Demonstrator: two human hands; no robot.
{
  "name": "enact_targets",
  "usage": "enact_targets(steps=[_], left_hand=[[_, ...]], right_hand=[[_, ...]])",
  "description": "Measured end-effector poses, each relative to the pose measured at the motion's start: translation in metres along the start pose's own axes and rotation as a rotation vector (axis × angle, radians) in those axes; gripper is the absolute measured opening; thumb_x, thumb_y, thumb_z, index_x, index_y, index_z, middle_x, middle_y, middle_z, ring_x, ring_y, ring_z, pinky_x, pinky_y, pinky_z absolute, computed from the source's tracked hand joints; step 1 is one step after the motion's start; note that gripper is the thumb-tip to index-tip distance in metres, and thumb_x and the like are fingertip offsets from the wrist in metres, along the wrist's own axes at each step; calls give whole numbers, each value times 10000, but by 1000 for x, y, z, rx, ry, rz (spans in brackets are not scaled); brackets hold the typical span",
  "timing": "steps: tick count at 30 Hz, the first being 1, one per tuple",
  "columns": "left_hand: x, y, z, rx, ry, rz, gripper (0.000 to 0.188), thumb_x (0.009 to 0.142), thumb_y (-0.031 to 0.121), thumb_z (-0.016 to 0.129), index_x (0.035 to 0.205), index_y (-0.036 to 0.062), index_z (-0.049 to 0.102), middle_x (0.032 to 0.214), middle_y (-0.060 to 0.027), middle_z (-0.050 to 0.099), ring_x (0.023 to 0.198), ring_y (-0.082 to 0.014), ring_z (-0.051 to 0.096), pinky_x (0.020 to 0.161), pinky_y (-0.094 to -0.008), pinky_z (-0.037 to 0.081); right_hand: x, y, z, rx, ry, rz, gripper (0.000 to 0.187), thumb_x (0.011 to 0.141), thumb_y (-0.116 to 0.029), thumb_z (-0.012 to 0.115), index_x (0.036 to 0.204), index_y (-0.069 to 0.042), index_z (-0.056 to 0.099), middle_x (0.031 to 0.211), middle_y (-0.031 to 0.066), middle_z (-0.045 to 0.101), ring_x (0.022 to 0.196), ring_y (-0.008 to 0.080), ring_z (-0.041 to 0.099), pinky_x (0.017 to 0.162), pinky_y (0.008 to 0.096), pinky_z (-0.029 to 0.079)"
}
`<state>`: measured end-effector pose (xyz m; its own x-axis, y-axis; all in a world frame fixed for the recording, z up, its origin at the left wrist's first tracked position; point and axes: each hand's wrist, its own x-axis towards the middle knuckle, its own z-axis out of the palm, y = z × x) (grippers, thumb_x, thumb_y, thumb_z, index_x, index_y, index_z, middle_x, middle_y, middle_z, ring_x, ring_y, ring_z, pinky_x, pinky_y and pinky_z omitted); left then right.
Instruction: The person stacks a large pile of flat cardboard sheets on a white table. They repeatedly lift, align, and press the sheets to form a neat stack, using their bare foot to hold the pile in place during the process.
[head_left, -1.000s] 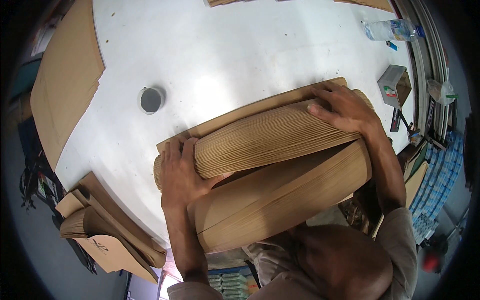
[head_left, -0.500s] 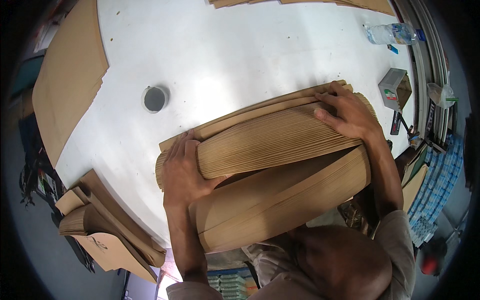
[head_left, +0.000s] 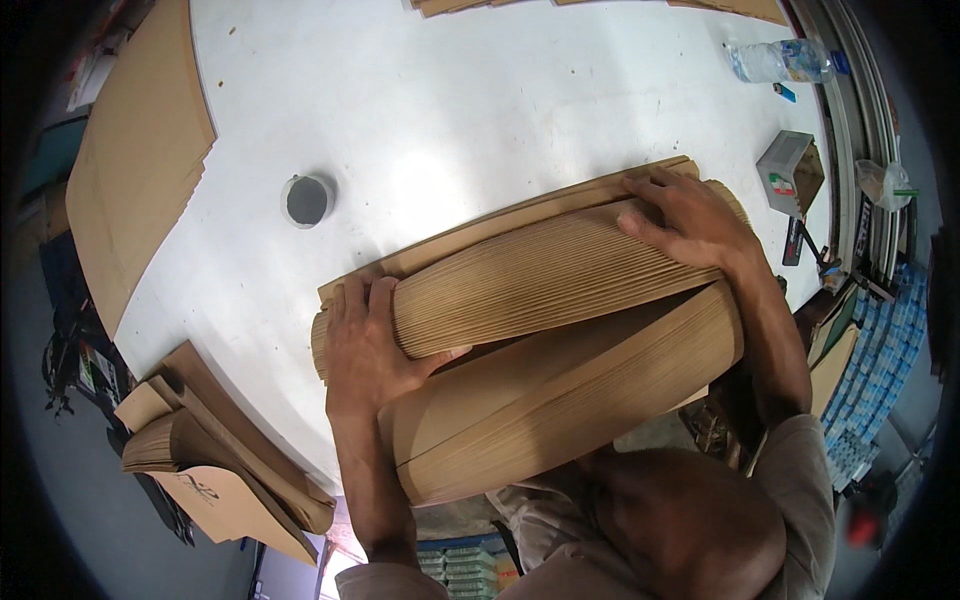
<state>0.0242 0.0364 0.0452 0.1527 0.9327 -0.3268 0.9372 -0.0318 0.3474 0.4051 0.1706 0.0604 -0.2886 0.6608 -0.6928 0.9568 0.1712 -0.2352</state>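
Observation:
A thick stack of brown paper sheets [head_left: 520,270] lies at the near edge of the white table, its many layered edges fanned in steps. The near part of the stack curls down over the table edge toward me. My left hand [head_left: 368,335] grips the stack's left end, fingers over the far side and thumb along the near side. At the right end, my right hand [head_left: 695,222] holds it, with fingers bent over the far edge and thumb lying on the layered edges. A flat brown strip of the stack shows along its far side.
On the white table [head_left: 450,120] stand a grey round tube [head_left: 307,201] and, at right, a grey box [head_left: 790,175], a plastic bottle [head_left: 785,62] and a blue lighter [head_left: 784,92]. Large brown sheets [head_left: 140,150] lie at far left. Folded brown paper [head_left: 215,450] hangs at the near left corner.
My right hand has shifted slightly left along the stack, its thumb further over the layered edges. The left hand keeps nearly the same grip.

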Motion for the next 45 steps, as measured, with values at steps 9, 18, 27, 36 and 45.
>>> enact_targets(steps=[9, 18, 27, 36, 45], left_hand=[[0, 1, 0, -78, -41, -39, 916, 580, 571, 1006, 1241, 48, 646, 1248, -168, 680, 1179, -394, 675, 1003, -561, 534], [0, 2, -33, -132, -195, -63, 1086, 517, 755, 959, 1251, 16, 654, 1278, -181, 668, 1253, -406, 635, 1112, -565, 470], [-4, -22, -24, -133, -148, -59, 1058, 548, 806, 914, 1181, -3, 659, 1286, -166, 677, 1275, -439, 615, 1120, -546, 470], [-4, -26, -9, -243, -6, -263, 728, 913, 720, 720, 917, -7, 670, 908, -153, 625, 888, -367, 668, 753, -484, 542], [-8, -28, -15, -285, -42, -141, 1121, 601, 765, 910, 1382, 17, 618, 1161, -185, 699, 1142, -417, 664, 1060, -532, 503]], right_hand=[[-1, -4, -10, -19, -49, 11, 786, 1020, -707, 584, 1382, -14, 663, 1373, 255, 645, 1333, 407, 603, 1111, 535, 491], [-19, -4, -7, 2, 65, -56, 745, 989, -651, 656, 1415, -39, 665, 1517, 247, 596, 1459, 420, 529, 1229, 549, 409], [-22, -3, -10, 28, 6, -61, 678, 911, -607, 764, 1202, 6, 744, 1315, 253, 674, 1308, 450, 614, 1155, 607, 422], [-16, 3, -5, -11, 75, -118, 707, 884, -636, 775, 1148, 19, 744, 1186, 227, 686, 1174, 422, 657, 1012, 569, 513], [-8, 13, 9, 11, 195, -177, 754, 871, -641, 753, 1182, 46, 742, 1083, 227, 697, 1045, 428, 664, 943, 520, 522]])
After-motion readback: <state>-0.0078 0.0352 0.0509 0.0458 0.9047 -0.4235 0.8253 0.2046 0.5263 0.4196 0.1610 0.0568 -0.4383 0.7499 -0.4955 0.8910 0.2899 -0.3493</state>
